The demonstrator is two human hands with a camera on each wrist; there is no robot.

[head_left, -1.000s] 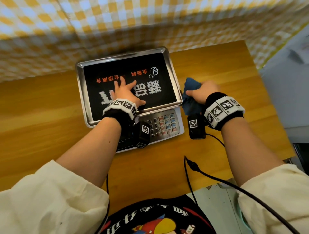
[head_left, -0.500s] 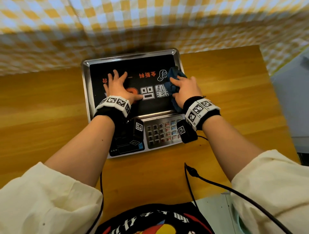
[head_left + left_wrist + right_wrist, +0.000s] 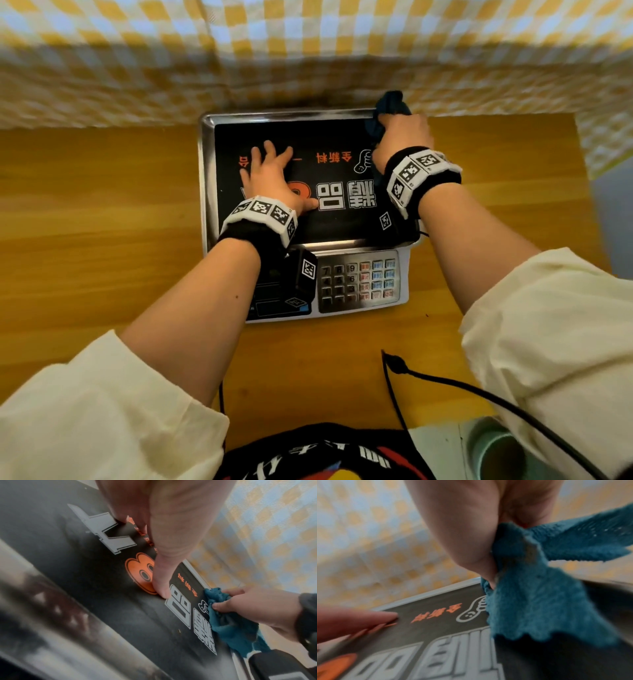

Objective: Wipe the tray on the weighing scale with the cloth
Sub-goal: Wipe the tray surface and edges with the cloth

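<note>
The cloth (image 3: 390, 106), bunched in the right hand (image 3: 404, 137) at the tray (image 3: 205, 178)'s far right corner, could snag on the rim; the left hand (image 3: 270, 178) was pressed flat, fingers spread.

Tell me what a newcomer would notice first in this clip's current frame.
Probably the black tray with big white and orange lettering, sitting on the scale mid-table. Next, the right hand gripping a blue cloth at the tray's far right corner, while the left hand lies flat on its left half. A yellow checked cloth fills the background.

Head view looks steeply down over tray (image 3: 205, 178); both wrist views close, low, sharing its printed surface.
</note>
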